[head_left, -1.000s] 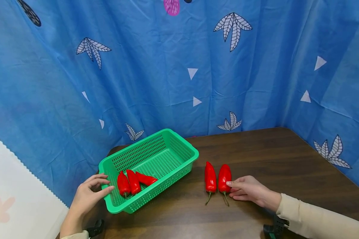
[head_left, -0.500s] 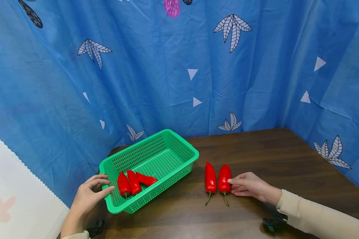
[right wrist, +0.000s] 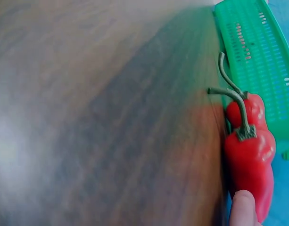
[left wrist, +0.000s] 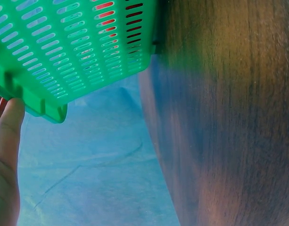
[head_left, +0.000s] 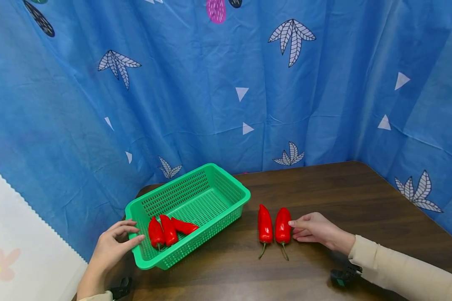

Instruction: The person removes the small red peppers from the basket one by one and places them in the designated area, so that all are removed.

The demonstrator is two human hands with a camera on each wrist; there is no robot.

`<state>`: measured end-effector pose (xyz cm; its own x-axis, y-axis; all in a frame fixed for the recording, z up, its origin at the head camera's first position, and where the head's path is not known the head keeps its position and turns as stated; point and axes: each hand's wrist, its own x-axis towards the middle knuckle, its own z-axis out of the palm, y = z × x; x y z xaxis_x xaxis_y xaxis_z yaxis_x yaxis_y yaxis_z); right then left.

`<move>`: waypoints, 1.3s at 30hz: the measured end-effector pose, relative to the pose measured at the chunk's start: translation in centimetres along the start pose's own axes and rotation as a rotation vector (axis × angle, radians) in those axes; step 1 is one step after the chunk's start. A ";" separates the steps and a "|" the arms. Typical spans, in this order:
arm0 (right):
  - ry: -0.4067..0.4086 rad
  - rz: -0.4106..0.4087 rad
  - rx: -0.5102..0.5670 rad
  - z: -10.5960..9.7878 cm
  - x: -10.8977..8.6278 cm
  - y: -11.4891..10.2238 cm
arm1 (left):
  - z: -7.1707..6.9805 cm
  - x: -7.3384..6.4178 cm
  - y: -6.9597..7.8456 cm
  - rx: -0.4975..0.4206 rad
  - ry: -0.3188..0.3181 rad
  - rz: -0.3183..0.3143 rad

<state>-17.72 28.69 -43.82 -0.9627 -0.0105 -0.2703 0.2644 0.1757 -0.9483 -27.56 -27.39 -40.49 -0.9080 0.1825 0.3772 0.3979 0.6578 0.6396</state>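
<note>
My left hand (head_left: 111, 246) holds the left end of the green plastic basket (head_left: 201, 244), with its fingers over the rim. A fingertip meets the rim's underside in the left wrist view. Three red peppers (head_left: 168, 230) lie in the basket near that end. On the table, two more red peppers rest side by side, stems toward me: a left pepper (head_left: 265, 224) and a right pepper (head_left: 282, 225). My right hand (head_left: 320, 232) is just right of the right pepper, thumb tip at its edge, fingers relaxed. A finger (right wrist: 243, 209) overlaps this pepper in the right wrist view.
The dark wooden table (head_left: 342, 188) extends to the right and toward me. A blue patterned curtain (head_left: 211, 104) hangs behind and around it. At the left is a white floral cloth (head_left: 19, 251). Black wrist mounts (head_left: 346, 274) sit below the sleeves.
My right hand has drawn slightly right and away from me, its thumb sliding from over the right pepper to its edge. Peppers, basket and left hand stay put.
</note>
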 end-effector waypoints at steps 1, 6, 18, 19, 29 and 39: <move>0.007 -0.001 -0.005 -0.1 0.0 -0.1 | 0.0 0.0 0.0 0.001 0.002 0.001; 0.038 -0.015 -0.030 -0.5 0.3 -0.9 | 0.0 0.0 0.0 0.008 0.007 -0.002; -0.017 -0.137 -0.113 0.0 2.2 -6.6 | 0.0 0.1 -0.2 0.008 -0.004 -0.016; -0.034 -0.148 -0.121 0.1 2.4 -7.2 | 0.0 0.1 -0.3 0.006 -0.006 -0.018; -0.229 -0.275 -0.168 2.8 4.7 -12.7 | 0.1 0.1 -0.5 0.009 0.001 -0.014; -0.482 -0.318 -0.293 7.8 7.6 -16.8 | 0.1 0.0 -0.5 -0.006 -0.008 -0.011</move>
<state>-29.02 17.96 -31.20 -0.8398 -0.5349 -0.0929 -0.1214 0.3519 -0.9281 -27.81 -27.63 -40.87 -0.9132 0.1810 0.3651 0.3888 0.6551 0.6478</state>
